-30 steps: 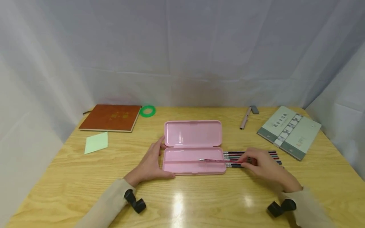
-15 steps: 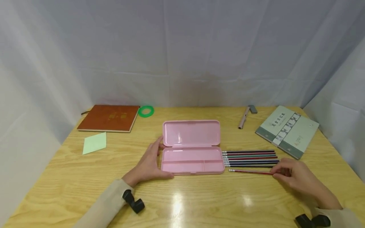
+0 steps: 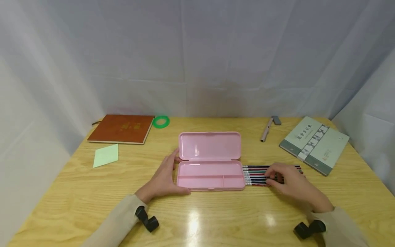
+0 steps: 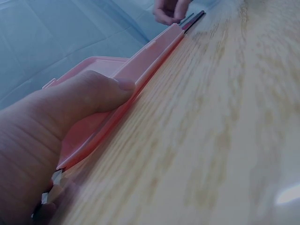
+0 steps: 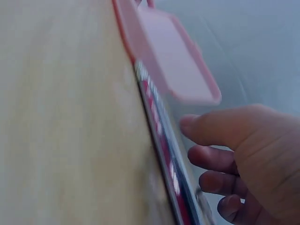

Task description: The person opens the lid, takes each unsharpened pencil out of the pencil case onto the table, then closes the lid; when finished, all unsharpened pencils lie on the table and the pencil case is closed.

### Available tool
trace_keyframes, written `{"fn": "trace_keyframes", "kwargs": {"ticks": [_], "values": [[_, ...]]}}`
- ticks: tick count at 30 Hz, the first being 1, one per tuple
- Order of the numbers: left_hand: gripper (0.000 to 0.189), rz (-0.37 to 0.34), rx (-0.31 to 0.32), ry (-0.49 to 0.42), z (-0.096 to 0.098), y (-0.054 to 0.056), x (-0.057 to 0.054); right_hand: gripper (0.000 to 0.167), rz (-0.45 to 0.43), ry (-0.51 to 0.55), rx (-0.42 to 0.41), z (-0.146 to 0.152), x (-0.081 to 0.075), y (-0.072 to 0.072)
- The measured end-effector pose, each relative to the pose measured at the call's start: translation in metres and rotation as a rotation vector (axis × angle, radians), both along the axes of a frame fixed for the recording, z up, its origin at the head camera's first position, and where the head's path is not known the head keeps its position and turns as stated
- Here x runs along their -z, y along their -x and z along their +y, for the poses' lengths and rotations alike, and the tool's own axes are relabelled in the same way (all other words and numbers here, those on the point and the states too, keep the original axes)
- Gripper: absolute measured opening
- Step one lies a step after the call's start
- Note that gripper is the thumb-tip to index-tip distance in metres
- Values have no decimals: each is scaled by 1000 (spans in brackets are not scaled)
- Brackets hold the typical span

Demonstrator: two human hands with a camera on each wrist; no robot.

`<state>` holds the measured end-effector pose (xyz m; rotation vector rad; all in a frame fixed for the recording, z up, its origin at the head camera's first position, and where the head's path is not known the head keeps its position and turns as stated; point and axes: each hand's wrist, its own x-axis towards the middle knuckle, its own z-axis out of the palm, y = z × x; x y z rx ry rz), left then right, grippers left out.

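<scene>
A pink pencil case [image 3: 200, 169] lies with its lid raised and its divided tray bare. My left hand [image 3: 163, 178] grips its left end, thumb [image 4: 101, 91] along the front wall and fingers towards the hinge. Several pencils [image 3: 253, 176] lie side by side against the case's right end, eraser ends towards it. Over this row is my right hand [image 3: 287, 181], which covers part of the pencils. In the right wrist view its thumb and loosely bent fingers [image 5: 215, 159] are apart from each other, with nothing between them.
A brown notebook [image 3: 123, 128], a pale green paper sheet [image 3: 106, 156] and a green tape ring [image 3: 161, 122] lie at the left. Back right are a pink pen [image 3: 266, 129], a grey eraser [image 3: 276, 120] and a grey-green notebook [image 3: 314, 145].
The red pencil my right hand held over the case went down in front of the row, and now lies against it. My right hand released it and moved left. My left hand stayed put.
</scene>
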<state>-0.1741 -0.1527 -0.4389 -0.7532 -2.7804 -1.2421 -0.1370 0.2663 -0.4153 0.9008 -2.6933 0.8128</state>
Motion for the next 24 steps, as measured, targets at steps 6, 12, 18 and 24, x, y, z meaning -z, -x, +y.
{"fn": "trace_keyframes", "kwargs": {"ticks": [6, 12, 18, 24], "values": [[137, 15, -5, -3, -2, 0, 1, 22, -103, 91, 4, -37, -2, 36], [139, -3, -5, -23, -1, -1, 0, 44, -394, 338, 35, -62, -3, 63], [141, -19, -12, -36, 0, -1, -3, 45, -555, 609, 13, -61, -5, 63], [138, -28, 5, -8, -1, -3, -5, 31, -405, 532, -84, -51, -6, 40]]}}
